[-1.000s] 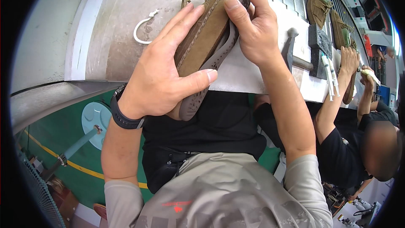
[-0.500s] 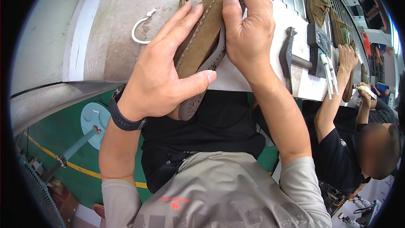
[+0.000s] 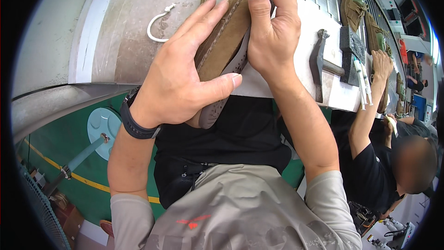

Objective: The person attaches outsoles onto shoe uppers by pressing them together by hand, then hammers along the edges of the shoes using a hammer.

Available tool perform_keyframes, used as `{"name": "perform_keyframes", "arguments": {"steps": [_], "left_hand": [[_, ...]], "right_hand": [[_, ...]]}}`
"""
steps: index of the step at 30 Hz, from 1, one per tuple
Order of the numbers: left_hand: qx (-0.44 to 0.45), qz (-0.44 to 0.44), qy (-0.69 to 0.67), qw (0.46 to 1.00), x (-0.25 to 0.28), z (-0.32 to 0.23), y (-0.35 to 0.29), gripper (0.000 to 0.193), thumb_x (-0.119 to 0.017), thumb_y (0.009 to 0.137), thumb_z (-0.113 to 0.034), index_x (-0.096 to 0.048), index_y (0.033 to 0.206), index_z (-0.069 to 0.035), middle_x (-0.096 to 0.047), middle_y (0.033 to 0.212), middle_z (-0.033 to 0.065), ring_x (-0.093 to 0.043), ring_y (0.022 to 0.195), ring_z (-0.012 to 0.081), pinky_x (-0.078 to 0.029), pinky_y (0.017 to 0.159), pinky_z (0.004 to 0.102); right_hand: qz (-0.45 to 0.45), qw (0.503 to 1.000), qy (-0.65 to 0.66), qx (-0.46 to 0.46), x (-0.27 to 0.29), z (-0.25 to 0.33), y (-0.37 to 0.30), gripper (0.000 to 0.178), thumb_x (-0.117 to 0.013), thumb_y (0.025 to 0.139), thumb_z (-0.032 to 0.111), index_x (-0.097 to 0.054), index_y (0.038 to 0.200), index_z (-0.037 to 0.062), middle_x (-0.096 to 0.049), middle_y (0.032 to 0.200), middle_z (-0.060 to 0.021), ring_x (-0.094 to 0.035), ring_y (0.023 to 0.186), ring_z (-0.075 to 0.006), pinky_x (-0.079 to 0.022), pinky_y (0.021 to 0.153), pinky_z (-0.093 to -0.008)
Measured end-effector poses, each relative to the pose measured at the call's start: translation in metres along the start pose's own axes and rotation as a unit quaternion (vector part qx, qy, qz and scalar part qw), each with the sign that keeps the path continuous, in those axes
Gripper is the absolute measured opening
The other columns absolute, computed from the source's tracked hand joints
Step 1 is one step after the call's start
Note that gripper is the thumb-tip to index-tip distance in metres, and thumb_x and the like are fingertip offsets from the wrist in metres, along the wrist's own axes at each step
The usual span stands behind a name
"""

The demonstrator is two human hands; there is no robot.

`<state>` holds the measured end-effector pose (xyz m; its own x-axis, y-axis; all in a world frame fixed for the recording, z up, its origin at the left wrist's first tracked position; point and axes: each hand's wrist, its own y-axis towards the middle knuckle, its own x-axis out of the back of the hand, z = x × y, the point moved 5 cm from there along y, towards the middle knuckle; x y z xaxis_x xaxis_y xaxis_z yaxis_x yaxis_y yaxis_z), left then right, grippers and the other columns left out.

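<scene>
A brown suede shoe (image 3: 224, 52) with braided stitching and a perforated grey-brown sole is tilted on its side between my hands, at the edge of the worktable. My left hand (image 3: 182, 71) grips its near end, with the thumb lying toward the sole and the fingers along the upper. Around the far end closes my right hand (image 3: 275, 28), its thumb pressed on the shoe's side by the sole. Part of the sole has a dark gap against the upper. Laces stick out at the top, and my palms hide much of the shoe.
A white cord (image 3: 157, 27) lies on the worktable (image 3: 132, 41) to the left. A hammer (image 3: 319, 62), a black block (image 3: 352, 41) and white tubes (image 3: 363, 81) lie to the right. Beyond, a co-worker's arm (image 3: 365, 111) reaches toward several shoes (image 3: 354, 9) on a roller line.
My grip on the shoe stays much the same, with only a slight shift of the hands. The co-worker's hand with a white tool has moved slightly down and left.
</scene>
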<state>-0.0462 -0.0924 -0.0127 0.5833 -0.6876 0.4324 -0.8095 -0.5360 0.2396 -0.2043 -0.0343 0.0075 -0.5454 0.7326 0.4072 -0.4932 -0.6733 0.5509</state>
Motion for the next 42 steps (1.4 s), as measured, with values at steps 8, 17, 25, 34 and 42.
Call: {"name": "perform_keyframes", "arguments": {"steps": [8, 17, 25, 34, 42], "left_hand": [[-0.008, -0.002, 0.012, 1.000, 0.000, -0.001, 0.000, 0.096, -0.080, 0.077, -0.028, -0.041, 0.159, 0.004, -0.039, 0.165, 0.0263, -0.035, 0.156, 0.0358, -0.025, 0.128, 0.0434], [-0.026, -0.002, 0.001, 1.000, 0.000, 0.000, 0.000, 0.093, -0.081, 0.081, -0.025, -0.040, 0.159, 0.005, -0.038, 0.166, 0.0259, -0.035, 0.156, 0.0349, -0.026, 0.127, 0.0424], [-0.012, -0.004, -0.009, 1.000, -0.001, 0.001, 0.000, 0.084, -0.077, 0.089, -0.024, -0.040, 0.159, 0.005, -0.039, 0.165, 0.0261, -0.036, 0.156, 0.0346, -0.027, 0.127, 0.0422], [-0.003, 0.011, 0.033, 0.999, 0.000, -0.002, 0.016, 0.096, -0.083, 0.084, -0.029, -0.036, 0.159, 0.006, -0.049, 0.155, 0.0228, -0.048, 0.145, 0.0319, -0.036, 0.121, 0.0410], [0.010, 0.023, -0.011, 1.000, -0.007, 0.004, 0.025, 0.098, -0.084, 0.080, -0.021, -0.034, 0.160, 0.007, -0.054, 0.148, 0.0193, -0.053, 0.137, 0.0277, -0.041, 0.117, 0.0389]], "right_hand": [[-0.032, 0.999, -0.025, 0.017, -0.002, 0.003, -0.003, 0.030, -0.062, 0.105, 0.016, -0.067, 0.126, -0.0050, -0.059, 0.138, -0.0339, -0.050, 0.141, -0.0445, -0.040, 0.114, -0.0462], [-0.033, 0.998, 0.025, 0.046, -0.007, -0.022, -0.007, 0.038, -0.055, 0.108, 0.026, -0.064, 0.126, -0.0065, -0.058, 0.134, -0.0332, -0.046, 0.141, -0.0463, -0.035, 0.118, -0.0501], [-0.055, 0.996, 0.017, 0.070, -0.009, -0.006, -0.005, 0.042, -0.052, 0.109, 0.032, -0.065, 0.121, -0.0059, -0.057, 0.134, -0.0337, -0.045, 0.140, -0.0487, -0.033, 0.118, -0.0520], [0.108, 0.952, 0.010, 0.286, 0.017, -0.019, 0.029, 0.067, -0.055, 0.102, 0.059, -0.068, 0.120, -0.0042, -0.064, 0.127, -0.0319, -0.055, 0.129, -0.0516, -0.039, 0.112, -0.0560], [0.078, 0.908, 0.025, 0.412, -0.003, -0.007, 0.035, 0.049, -0.077, 0.086, 0.051, -0.067, 0.086, 0.0030, -0.063, 0.079, -0.0123, -0.058, 0.072, -0.0309, -0.042, 0.076, -0.0430]]}}
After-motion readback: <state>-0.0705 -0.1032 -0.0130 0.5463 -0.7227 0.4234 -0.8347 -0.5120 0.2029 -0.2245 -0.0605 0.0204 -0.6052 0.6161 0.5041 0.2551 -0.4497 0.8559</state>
